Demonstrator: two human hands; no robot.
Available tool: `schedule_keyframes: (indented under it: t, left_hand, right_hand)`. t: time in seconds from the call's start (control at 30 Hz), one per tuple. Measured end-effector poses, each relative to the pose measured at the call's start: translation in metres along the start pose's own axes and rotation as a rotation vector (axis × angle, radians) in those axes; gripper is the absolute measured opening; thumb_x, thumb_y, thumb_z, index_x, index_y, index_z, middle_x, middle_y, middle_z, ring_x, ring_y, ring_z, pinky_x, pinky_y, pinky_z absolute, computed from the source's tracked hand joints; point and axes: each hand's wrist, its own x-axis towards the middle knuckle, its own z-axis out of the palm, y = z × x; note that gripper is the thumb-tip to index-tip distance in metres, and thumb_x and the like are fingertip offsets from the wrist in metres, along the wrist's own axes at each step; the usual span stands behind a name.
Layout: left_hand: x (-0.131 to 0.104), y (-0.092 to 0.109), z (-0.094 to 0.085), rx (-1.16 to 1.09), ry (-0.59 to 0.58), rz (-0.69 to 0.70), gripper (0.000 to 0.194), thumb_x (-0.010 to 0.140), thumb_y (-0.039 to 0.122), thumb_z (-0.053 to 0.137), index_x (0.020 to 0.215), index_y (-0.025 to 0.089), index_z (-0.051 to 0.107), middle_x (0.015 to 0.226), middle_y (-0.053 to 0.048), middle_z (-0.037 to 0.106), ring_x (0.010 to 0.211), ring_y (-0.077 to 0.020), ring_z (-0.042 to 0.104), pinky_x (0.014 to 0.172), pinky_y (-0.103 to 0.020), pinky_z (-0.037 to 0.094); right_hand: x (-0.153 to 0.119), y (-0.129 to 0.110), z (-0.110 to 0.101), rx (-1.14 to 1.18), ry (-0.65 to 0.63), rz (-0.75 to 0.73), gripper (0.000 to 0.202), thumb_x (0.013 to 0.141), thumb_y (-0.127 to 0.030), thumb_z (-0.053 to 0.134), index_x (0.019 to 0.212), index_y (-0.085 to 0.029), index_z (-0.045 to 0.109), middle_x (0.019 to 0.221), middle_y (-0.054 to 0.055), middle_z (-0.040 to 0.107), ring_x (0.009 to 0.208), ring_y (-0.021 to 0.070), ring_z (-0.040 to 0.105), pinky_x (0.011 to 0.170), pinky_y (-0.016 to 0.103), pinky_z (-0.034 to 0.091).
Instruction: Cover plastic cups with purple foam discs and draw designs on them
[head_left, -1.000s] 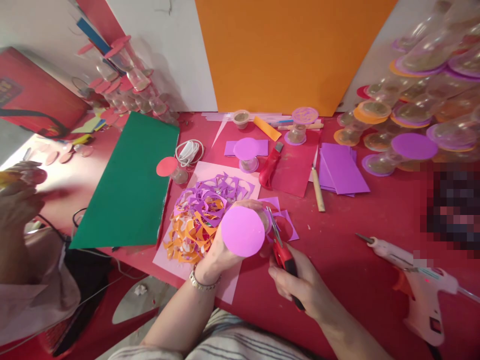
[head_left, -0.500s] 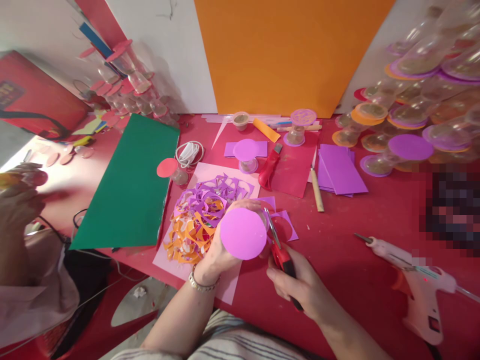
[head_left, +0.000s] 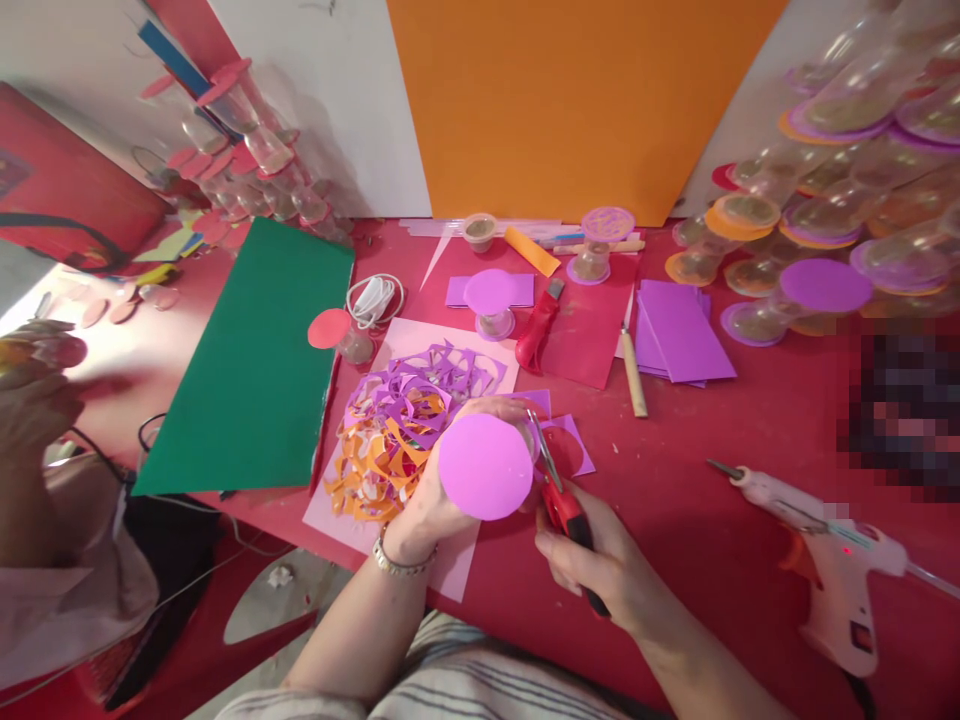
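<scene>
My left hand [head_left: 427, 510] is closed around a bottle-like piece capped by a round purple disc [head_left: 486, 467]; the disc faces me and hides most of the piece and the fingertips. In my right hand [head_left: 604, 545] are scissors [head_left: 566, 510] with red and black handles. Their blades point up and left, right at the disc's right edge. Under my left wrist lies a pale pink sheet [head_left: 457, 570], heaped with purple and orange paper offcuts [head_left: 405, 410]. Just beyond the blades are purple cut pieces [head_left: 574, 440] with round holes.
A glue gun [head_left: 817, 550] lies at right, its light lit red. Behind are a red box cutter [head_left: 536, 335], a wooden-handled knife [head_left: 634, 375] and purple sheets [head_left: 682, 330]. Capped hourglasses [head_left: 817, 220] stack at far right. A green board [head_left: 255, 370] lies left, near another person's hands [head_left: 34, 390].
The view has shifted slightly. Both hands keep their holds, and the disc and scissors stay almost in the same place.
</scene>
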Motion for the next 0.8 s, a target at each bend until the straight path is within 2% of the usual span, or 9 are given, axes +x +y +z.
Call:
schedule_keyframes:
  t: [0.27, 0.5, 0.63, 0.8]
  left_hand:
    - [0.002, 0.011, 0.002, -0.031, 0.01, -0.032, 0.043, 0.08, 0.025, 0.071, 0.122, 0.031, 0.061, 0.122, -0.004, 0.06, 0.119, -0.0266, 0.055, 0.108, -0.044, 0.044]
    - [0.001, 0.003, 0.002, -0.037, 0.018, -0.04, 0.043, 0.079, 0.032, 0.073, 0.121, 0.031, 0.061, 0.121, -0.004, 0.062, 0.12, -0.027, 0.055, 0.109, -0.044, 0.043]
    - [0.001, 0.007, 0.001, -0.027, 0.012, -0.069, 0.046, 0.077, 0.035, 0.075, 0.121, 0.031, 0.062, 0.122, -0.004, 0.062, 0.122, -0.028, 0.054, 0.11, -0.045, 0.044]
    - [0.002, 0.012, 0.002, -0.024, 0.026, -0.07, 0.047, 0.074, 0.028, 0.076, 0.119, 0.028, 0.062, 0.121, -0.006, 0.062, 0.118, -0.0296, 0.057, 0.105, -0.046, 0.048]
  right_hand:
    - [0.001, 0.004, -0.001, -0.013, 0.017, -0.007, 0.03, 0.07, -0.038, 0.069, 0.089, -0.019, 0.055, 0.06, -0.01, 0.042, 0.042, 0.0032, 0.033, 0.042, 0.02, 0.026]
    - [0.001, 0.004, 0.0, -0.009, 0.018, 0.008, 0.028, 0.073, -0.038, 0.067, 0.089, -0.02, 0.055, 0.06, -0.01, 0.042, 0.04, 0.0023, 0.032, 0.041, 0.019, 0.026]
    - [0.004, 0.009, -0.004, -0.027, -0.014, -0.003, 0.029, 0.074, -0.039, 0.066, 0.091, -0.019, 0.054, 0.058, -0.011, 0.043, 0.038, 0.0027, 0.034, 0.039, 0.019, 0.027]
    - [0.006, 0.016, -0.007, -0.025, -0.026, -0.025, 0.03, 0.075, -0.042, 0.065, 0.092, -0.019, 0.054, 0.053, -0.012, 0.042, 0.034, 0.0031, 0.033, 0.036, 0.019, 0.026]
